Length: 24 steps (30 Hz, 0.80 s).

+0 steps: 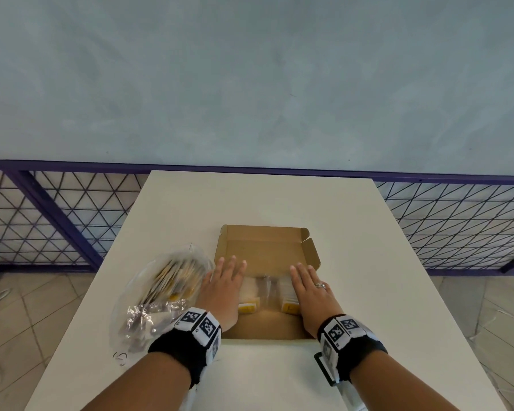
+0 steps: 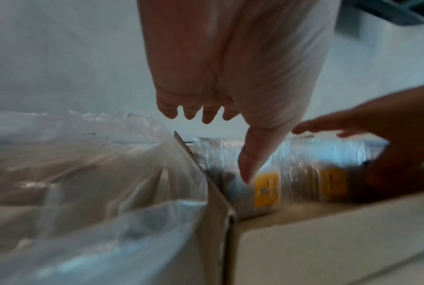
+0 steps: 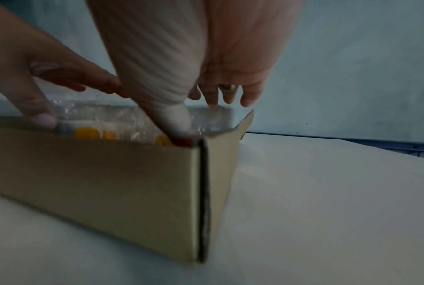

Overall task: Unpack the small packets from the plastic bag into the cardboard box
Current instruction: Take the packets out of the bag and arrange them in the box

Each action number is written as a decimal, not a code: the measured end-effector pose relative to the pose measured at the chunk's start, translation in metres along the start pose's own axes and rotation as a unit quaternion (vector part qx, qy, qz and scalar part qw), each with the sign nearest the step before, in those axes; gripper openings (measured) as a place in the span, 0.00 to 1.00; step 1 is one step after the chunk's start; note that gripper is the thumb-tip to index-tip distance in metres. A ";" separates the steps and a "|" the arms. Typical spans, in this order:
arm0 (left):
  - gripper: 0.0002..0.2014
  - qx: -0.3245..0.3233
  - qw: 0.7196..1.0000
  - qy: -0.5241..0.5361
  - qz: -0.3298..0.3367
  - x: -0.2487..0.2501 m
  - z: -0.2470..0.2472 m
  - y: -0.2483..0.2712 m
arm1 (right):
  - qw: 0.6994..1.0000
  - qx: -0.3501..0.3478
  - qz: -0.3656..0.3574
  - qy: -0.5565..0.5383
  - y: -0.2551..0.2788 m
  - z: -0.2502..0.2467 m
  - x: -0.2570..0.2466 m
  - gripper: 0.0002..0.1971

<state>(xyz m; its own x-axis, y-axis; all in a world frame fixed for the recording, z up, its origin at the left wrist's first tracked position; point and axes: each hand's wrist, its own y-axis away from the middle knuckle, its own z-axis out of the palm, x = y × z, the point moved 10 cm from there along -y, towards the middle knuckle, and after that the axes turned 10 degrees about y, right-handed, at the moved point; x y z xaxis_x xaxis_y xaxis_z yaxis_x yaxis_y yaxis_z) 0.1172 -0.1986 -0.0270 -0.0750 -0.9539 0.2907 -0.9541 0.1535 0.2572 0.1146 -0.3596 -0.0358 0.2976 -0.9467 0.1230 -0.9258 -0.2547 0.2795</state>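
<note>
Soft, even daylight fills the sharp head view, whose wide lens bends straight lines near the edges. Both wrist views are dimmer, grainy and motion-blurred, the right one darkest. Glare glints on the plastic bag [image 2: 88, 164].

Packets [image 2: 301, 185]: yellow labels with a dark mark, too blurred to read.
Wristbands [image 1: 197, 322]: black-and-white square code markers, no letters.
Table [image 1: 120, 358], 7 o'clock: pen scribble, illegible.
</note>
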 end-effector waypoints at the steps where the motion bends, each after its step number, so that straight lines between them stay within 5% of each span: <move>1: 0.42 0.009 1.000 0.015 -0.009 -0.004 -0.004 0.003 | 1.000 0.006 0.009 -0.015 0.001 -0.002 0.001 0.39; 10: 0.15 0.170 0.978 0.098 -0.073 -0.052 -0.055 0.062 | 0.988 0.060 0.031 -0.142 0.014 -0.021 -0.022 0.35; 13: 0.19 0.156 0.964 0.105 -0.190 -0.097 -0.049 0.082 | 0.984 0.076 -0.003 -0.163 0.019 -0.033 -0.047 0.29; 17: 0.39 0.039 0.954 0.086 -0.283 -0.145 -0.012 0.095 | 0.979 0.060 -0.034 -0.190 0.022 -0.038 -0.087 0.24; 20: 0.44 0.001 0.955 0.137 -0.264 -0.153 0.005 0.094 | 0.977 0.046 -0.067 -0.196 0.022 -0.034 -0.121 0.21; 24: 0.28 0.084 0.954 0.207 -0.200 -0.146 -0.013 0.093 | 0.969 0.009 -0.097 -0.226 0.029 -0.031 -0.157 0.24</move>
<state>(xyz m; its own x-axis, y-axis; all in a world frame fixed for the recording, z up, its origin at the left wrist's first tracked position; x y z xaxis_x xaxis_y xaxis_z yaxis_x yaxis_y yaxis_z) 0.0428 -0.0416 -0.0337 0.3931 -0.7388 0.5474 -0.9178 -0.2792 0.2822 0.0485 -0.2126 -0.0171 0.3381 -0.8689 -0.3615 -0.8678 -0.4365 0.2376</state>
